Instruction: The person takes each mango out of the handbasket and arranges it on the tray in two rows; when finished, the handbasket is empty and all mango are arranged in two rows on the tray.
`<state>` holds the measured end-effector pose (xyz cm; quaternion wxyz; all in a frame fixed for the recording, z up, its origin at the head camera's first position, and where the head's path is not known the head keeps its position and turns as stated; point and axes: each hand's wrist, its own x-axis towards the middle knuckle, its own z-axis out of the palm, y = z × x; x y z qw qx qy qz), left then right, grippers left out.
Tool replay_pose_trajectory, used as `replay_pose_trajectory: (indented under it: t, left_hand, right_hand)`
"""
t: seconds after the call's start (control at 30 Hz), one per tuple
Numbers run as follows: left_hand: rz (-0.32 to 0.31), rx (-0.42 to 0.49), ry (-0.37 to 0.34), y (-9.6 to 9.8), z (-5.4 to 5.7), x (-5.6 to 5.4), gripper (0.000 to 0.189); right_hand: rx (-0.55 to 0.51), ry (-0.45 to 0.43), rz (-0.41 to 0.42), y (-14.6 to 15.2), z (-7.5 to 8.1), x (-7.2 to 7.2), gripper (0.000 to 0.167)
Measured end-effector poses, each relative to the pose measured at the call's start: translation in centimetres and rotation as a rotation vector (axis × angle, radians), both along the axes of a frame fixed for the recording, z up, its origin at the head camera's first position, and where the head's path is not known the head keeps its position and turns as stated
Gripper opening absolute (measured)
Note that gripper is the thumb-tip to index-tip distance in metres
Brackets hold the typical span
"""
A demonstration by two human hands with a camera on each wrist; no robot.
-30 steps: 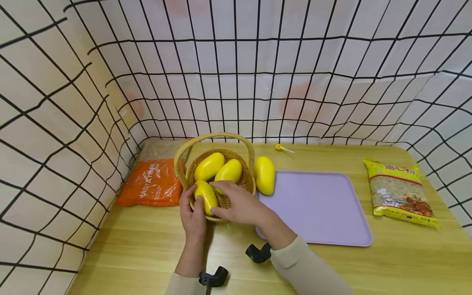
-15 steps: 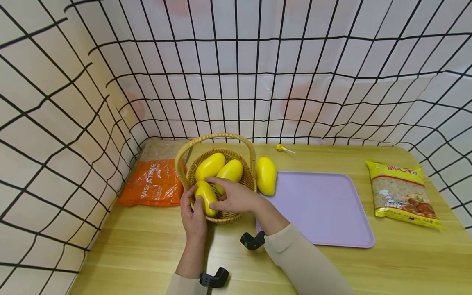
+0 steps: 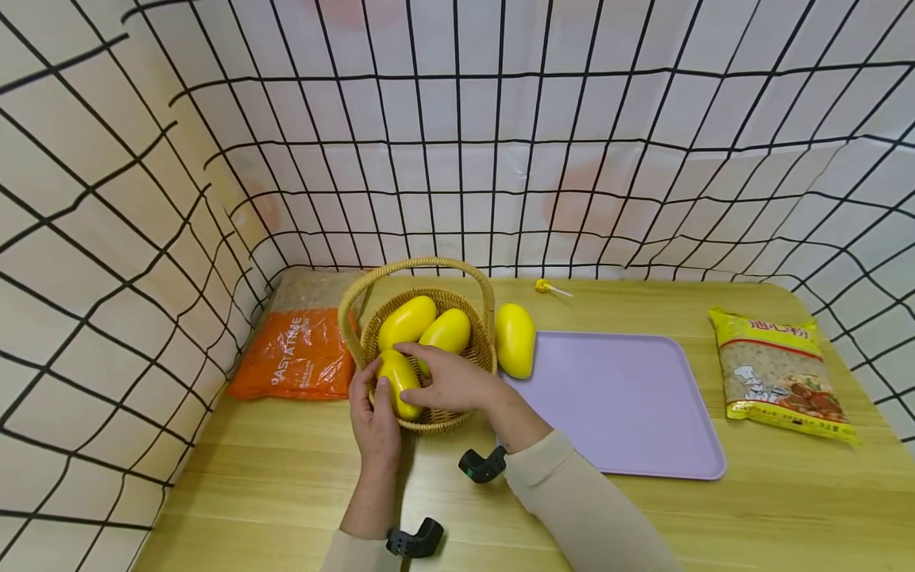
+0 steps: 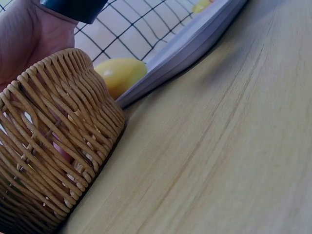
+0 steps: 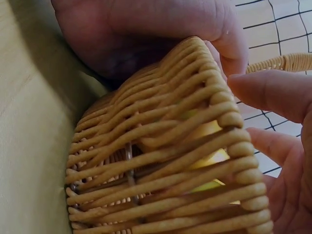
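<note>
While my head feed shows left hand (image 3: 375,421) clasping near mango (image 3: 403,375) inside basket (image 3: 438,427), right hand (image 3: 453,385) against it, early release could roll it. Left-wrist, basket hides the hold; right-wrist, I can't tell if right hand pinches: slip risk.

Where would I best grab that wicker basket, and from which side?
Probably the top of the handle, coming down from above: it is slim and arches well over the basket, with open space underneath. Nothing touches its top; the left hand and right hand are both lower, by the front mango.
</note>
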<state>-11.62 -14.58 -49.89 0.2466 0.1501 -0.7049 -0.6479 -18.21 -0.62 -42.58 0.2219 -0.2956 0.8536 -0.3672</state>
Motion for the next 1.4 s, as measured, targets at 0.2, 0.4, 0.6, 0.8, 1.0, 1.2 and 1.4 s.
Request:
replay_pose_trajectory:
  t: [0.2, 0.4, 0.6, 0.8, 1.0, 1.2, 1.4]
  left_hand:
    - [-0.002, 0.002, -0.004, 0.1, 0.0, 0.1, 0.033]
    - [-0.008, 0.013, -0.008, 0.1, 0.1, 0.1, 0.033]
    - [0.003, 0.007, -0.006, 0.1, 0.0, 0.1, 0.033]
    - [0.001, 0.014, -0.01, 0.0, 0.0, 0.1, 0.033]
    - [-0.007, 0.014, -0.005, 0.0, 0.2, 0.0, 0.033]
    - [-0.013, 0.023, -0.004, -0.1, 0.2, 0.0, 0.033]
    - [-0.013, 0.013, -0.008, 0.0, 0.1, 0.0, 0.033]
  right_hand:
    - [0.0, 0.014, -0.001, -0.3, 0.0, 0.1, 0.073]
    - [0.002, 0.042, 0.004, -0.6, -0.2, 0.0, 0.071]
    - [0.005, 0.052, -0.005, -0.8, -0.4, 0.0, 0.07]
    - [-0.017, 0.079, -0.015, -1.1, -0.7, 0.1, 0.067]
    - [-0.03, 0.086, -0.014, -1.1, -0.7, 0.0, 0.065]
    - [-0.019, 0.108, -0.012, -1.2, -0.7, 0.1, 0.064]
    - [0.006, 0.118, -0.029, -0.8, 0.1, 0.4, 0.064]
